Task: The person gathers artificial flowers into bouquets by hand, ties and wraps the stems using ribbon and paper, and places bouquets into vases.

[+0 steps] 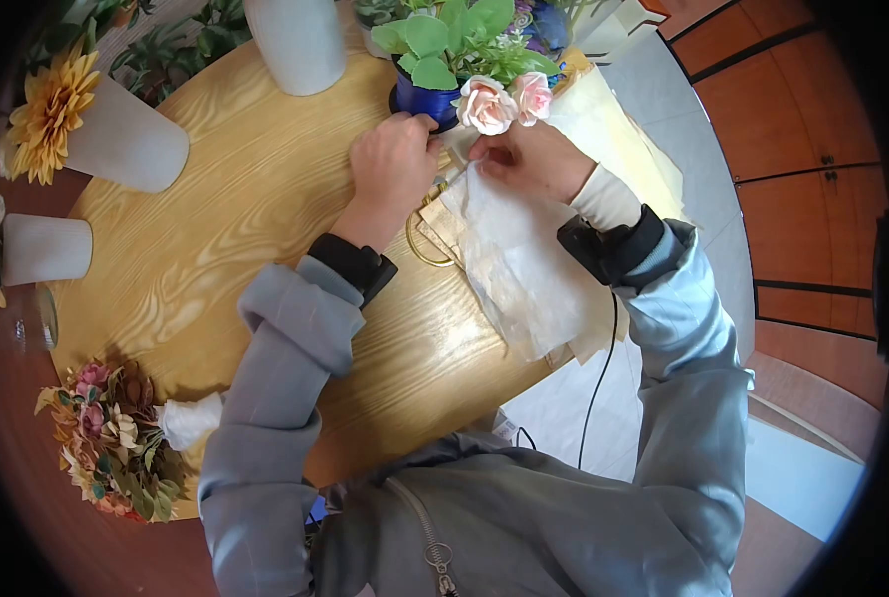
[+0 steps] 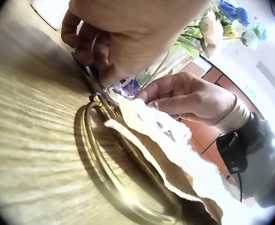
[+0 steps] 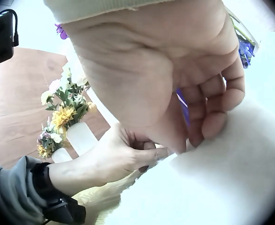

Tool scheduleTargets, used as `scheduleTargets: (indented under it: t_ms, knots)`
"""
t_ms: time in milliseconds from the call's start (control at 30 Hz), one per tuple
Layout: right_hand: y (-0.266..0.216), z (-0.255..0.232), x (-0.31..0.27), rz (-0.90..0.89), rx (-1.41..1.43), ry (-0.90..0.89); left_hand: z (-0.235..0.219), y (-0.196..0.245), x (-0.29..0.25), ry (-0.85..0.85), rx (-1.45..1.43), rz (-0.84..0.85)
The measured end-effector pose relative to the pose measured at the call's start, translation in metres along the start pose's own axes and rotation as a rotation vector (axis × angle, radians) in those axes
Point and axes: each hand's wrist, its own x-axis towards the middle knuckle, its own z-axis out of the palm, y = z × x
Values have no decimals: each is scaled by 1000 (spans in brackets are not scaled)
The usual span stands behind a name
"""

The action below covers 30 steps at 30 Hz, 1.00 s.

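Note:
My left hand (image 1: 390, 164) has its fingers curled at the lower rim of a spool of shiny blue ribbon (image 1: 426, 99). Below that hand, gold-handled scissors (image 2: 97, 154) lie on the wooden table, their upper part partly covered by brown and white wrapping sheets. My right hand (image 1: 539, 159) pinches the upper edge of a crinkled white wrapping sheet (image 1: 524, 269), thumb against bent fingers. In the right wrist view a strip of blue (image 3: 183, 110) shows behind the right hand's fingers. Both hands are close together, and the left fingertips are partly hidden.
Pink roses (image 1: 494, 104) and green leaves overhang the spool. White vases (image 1: 126, 134) stand along the table's far left edge. A wrapped bouquet (image 1: 116, 438) lies at the near left. Pale yellow wrapping paper (image 1: 653, 169) spreads to the right, and a cable (image 1: 603, 368) hangs from the right wrist.

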Motion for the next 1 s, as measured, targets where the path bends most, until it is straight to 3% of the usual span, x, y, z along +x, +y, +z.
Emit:
scheduleTargets:
  t_ms: [167,333,467,533,667,900,967,1000]
  knots:
    - [-6,-4,-1,6,27,-15,3,0,3,4,47,7]
    - [-17,-12,1,58,-19,-9,12,-6,6,110,43,163]
    - [12,7,17,-47,-3,178,15,-3,4,113,20,181]
    - [15,8,18,-142,37,291,16,0,5,69,-264,-35]
    - [22,17,26,-129,-36,315,23,-6,10,54,-612,-104]
    - [19,21,30,-87,-81,282,35,-10,15,10,-719,-195]
    - [22,25,37,-160,-120,405,36,-8,15,-12,-803,-229]
    - [25,25,35,-122,-78,398,35,-9,15,-50,-706,-248]
